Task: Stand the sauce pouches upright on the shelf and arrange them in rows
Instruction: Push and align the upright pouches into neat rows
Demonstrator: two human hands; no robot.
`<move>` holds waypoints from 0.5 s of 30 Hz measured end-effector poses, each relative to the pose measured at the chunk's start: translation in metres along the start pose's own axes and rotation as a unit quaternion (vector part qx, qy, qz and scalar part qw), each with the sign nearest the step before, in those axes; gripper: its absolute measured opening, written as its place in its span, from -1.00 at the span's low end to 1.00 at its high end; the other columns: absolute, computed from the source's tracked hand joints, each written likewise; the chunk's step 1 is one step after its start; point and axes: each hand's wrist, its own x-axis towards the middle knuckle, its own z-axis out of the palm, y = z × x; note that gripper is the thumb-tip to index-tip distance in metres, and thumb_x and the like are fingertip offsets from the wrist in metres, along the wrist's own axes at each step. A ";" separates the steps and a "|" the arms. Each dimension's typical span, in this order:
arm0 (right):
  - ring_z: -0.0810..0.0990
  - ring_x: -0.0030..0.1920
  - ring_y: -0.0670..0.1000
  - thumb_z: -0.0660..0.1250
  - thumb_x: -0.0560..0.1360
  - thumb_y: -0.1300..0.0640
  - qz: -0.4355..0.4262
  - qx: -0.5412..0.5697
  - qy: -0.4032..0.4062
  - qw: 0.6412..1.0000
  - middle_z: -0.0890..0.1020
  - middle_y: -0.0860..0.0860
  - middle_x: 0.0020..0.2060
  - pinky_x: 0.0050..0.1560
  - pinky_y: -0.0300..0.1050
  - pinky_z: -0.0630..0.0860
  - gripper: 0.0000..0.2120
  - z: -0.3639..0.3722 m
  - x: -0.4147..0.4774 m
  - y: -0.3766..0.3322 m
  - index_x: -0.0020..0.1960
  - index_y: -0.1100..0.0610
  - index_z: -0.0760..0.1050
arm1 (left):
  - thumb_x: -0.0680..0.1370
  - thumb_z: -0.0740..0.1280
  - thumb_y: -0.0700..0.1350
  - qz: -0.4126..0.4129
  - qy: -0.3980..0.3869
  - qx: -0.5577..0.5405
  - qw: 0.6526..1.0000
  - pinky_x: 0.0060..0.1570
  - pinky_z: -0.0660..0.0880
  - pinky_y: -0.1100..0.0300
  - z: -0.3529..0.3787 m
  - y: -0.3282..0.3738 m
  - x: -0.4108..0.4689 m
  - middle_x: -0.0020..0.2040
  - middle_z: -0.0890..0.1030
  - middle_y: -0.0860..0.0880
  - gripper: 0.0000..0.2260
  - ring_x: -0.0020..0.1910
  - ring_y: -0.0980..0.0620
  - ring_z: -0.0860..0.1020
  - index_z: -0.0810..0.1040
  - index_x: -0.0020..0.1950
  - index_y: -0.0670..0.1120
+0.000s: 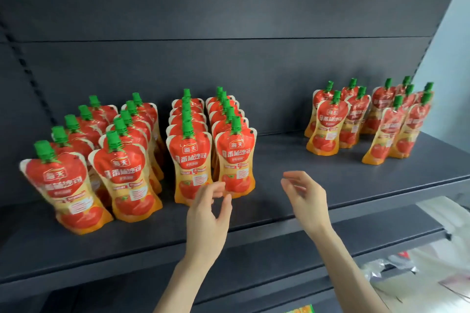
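Observation:
Red and orange sauce pouches with green caps stand upright on a dark grey shelf [279, 160]. On the left, several rows run front to back; their front pouches [66, 190], [127, 180], [190, 162], [235, 160] face me. A looser group of upright pouches [328, 124] stands at the far right. My left hand [208, 213] hovers just in front of the two middle-row front pouches, fingers relaxed and holding nothing. My right hand [305, 198] hangs over the bare stretch of shelf between the groups, fingers loosely curled and holding nothing.
The shelf's back panel [229, 20] rises behind the pouches. A lower shelf edge [356, 241] juts out below, with clear plastic packaging [432, 262] at the bottom right. A pale wall [455, 46] borders the unit on the right.

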 end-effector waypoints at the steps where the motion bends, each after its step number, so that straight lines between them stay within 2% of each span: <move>1: 0.59 0.01 -0.03 0.31 0.52 0.19 -0.007 -0.004 0.011 1.000 0.64 -0.06 -0.07 -0.01 -0.23 0.48 -0.90 -0.012 0.005 0.000 -0.01 0.03 0.54 | 0.50 0.37 -0.20 0.006 -0.018 -0.021 1.000 -0.06 0.49 0.35 0.010 0.012 0.007 -0.09 0.60 0.11 -0.86 -0.06 0.16 0.56 0.54 0.03 -0.03; 5: 0.60 -0.06 -0.13 0.30 0.53 0.18 -0.035 -0.032 0.063 0.997 0.64 -0.09 -0.12 -0.13 -0.46 0.45 -0.91 -0.064 0.040 -0.003 0.01 0.08 0.56 | 0.51 0.35 -0.22 0.040 -0.072 -0.083 0.993 -0.10 0.45 0.45 0.061 0.061 0.042 -0.11 0.59 0.15 -0.87 -0.05 0.24 0.54 0.55 0.00 -0.03; 9: 0.58 -0.14 -0.23 0.30 0.53 0.21 -0.070 -0.040 0.107 0.991 0.64 -0.11 -0.15 -0.16 -0.49 0.43 -0.91 -0.119 0.091 -0.002 -0.01 0.12 0.57 | 0.52 0.34 -0.21 0.057 -0.087 -0.113 0.988 -0.13 0.46 0.43 0.132 0.091 0.090 -0.13 0.58 0.17 -0.88 -0.07 0.24 0.54 0.53 -0.04 0.01; 11: 0.59 -0.11 -0.17 0.30 0.53 0.22 -0.087 -0.047 0.125 0.987 0.64 -0.09 -0.13 -0.13 -0.44 0.44 -0.90 -0.149 0.119 0.001 -0.01 0.10 0.56 | 0.52 0.33 -0.20 0.053 -0.085 -0.120 0.988 -0.15 0.46 0.43 0.173 0.103 0.114 -0.11 0.58 0.13 -0.88 -0.09 0.21 0.55 0.52 -0.05 0.02; 12: 0.59 -0.06 -0.09 0.30 0.53 0.21 -0.095 -0.054 0.132 0.985 0.64 -0.07 -0.10 -0.07 -0.33 0.47 -0.90 -0.164 0.134 0.004 0.00 0.09 0.57 | 0.52 0.34 -0.20 0.051 -0.080 -0.119 0.988 -0.13 0.46 0.42 0.194 0.108 0.124 -0.08 0.57 0.10 -0.89 -0.08 0.19 0.55 0.53 -0.03 0.00; 14: 0.57 0.06 -0.02 0.31 0.52 0.16 -0.109 -0.090 0.138 0.980 0.63 -0.07 0.00 0.09 -0.12 0.47 -0.86 -0.191 0.162 0.009 0.06 0.07 0.56 | 0.51 0.35 -0.19 0.047 -0.061 -0.098 0.992 -0.01 0.45 0.36 0.231 0.115 0.143 0.02 0.54 0.04 -0.85 0.02 0.12 0.53 0.54 0.07 -0.09; 15: 0.54 0.12 -0.02 0.32 0.52 0.15 -0.120 -0.112 0.138 0.977 0.61 -0.07 0.04 0.15 -0.07 0.44 -0.83 -0.205 0.176 0.012 0.11 0.07 0.55 | 0.50 0.37 -0.17 0.049 -0.048 -0.079 0.995 0.06 0.44 0.27 0.250 0.118 0.153 0.08 0.52 0.00 -0.79 0.09 0.06 0.51 0.53 0.13 -0.11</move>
